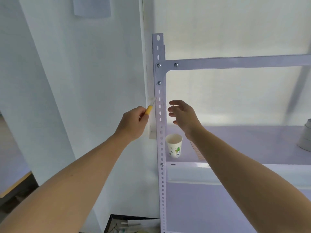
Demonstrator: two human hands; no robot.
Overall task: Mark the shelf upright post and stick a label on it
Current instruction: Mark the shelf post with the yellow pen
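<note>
One view only, head-worn. Shelf upright post (161,148): vertical, perforated, at front left corner of the shelf (252,145). Left hand (133,122): wrapped round a yellow marker (149,110), pale tip up at the post's left edge, contact unclear, likely poised for marking. Right hand (182,115): fingers loose and spread, grasping nothing, just beside the post's right edge, apart from it, probably ready to steady. Paper cup (174,145): upright at shelf's front left corner. Label: none seen on post, so sticking judged not yet done.
</note>
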